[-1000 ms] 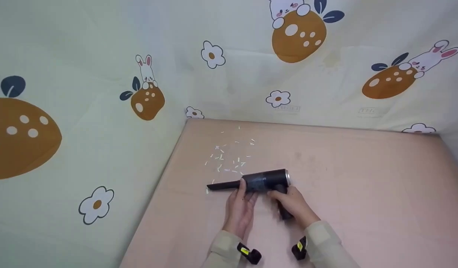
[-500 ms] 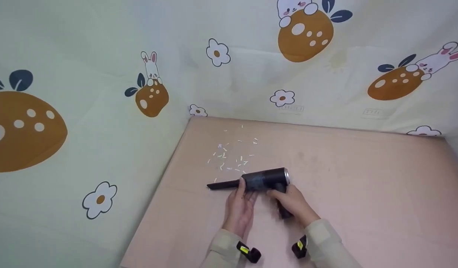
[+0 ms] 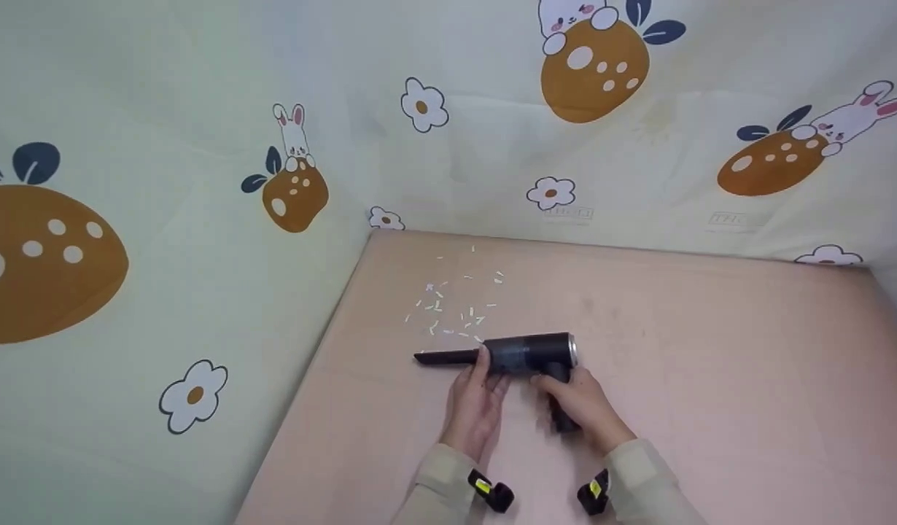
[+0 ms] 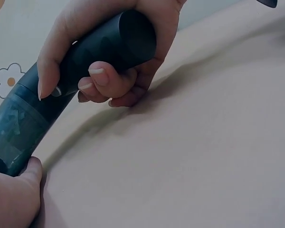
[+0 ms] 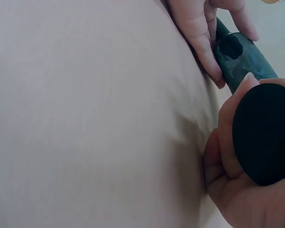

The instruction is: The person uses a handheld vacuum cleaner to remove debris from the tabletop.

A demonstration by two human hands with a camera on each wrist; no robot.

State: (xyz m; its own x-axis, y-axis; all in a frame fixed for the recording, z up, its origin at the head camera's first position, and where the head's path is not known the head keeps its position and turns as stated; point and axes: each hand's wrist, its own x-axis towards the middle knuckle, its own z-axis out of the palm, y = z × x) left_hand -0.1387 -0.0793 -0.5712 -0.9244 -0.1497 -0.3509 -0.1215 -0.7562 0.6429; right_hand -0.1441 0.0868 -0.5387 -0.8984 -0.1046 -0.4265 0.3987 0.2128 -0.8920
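A black handheld vacuum cleaner [image 3: 518, 355] lies level across the head view, its narrow nozzle pointing left. My right hand [image 3: 585, 405] grips its handle, fingers curled round it in the left wrist view. Under the front of the body, my left hand [image 3: 478, 408] holds it between the thumb and the fingers. Pale bits show inside the clear dust cup [image 4: 18, 126]. Small white paper scraps [image 3: 448, 306] lie scattered beyond the vacuum. The nozzle tip is beside a scrap, almost hidden behind it.
The pinkish tabletop [image 3: 711, 379] spreads to the right and front. Fabric walls [image 3: 485, 146] printed with rabbits, fruit and flowers stand along its left and back edges. A dark strapped device [image 3: 492, 490] sits at each wrist.
The scrap at the nozzle's tip a second ago has gone from the table. Both hands have shifted the vacuum slightly right, its nozzle moving away from me toward the other scraps.
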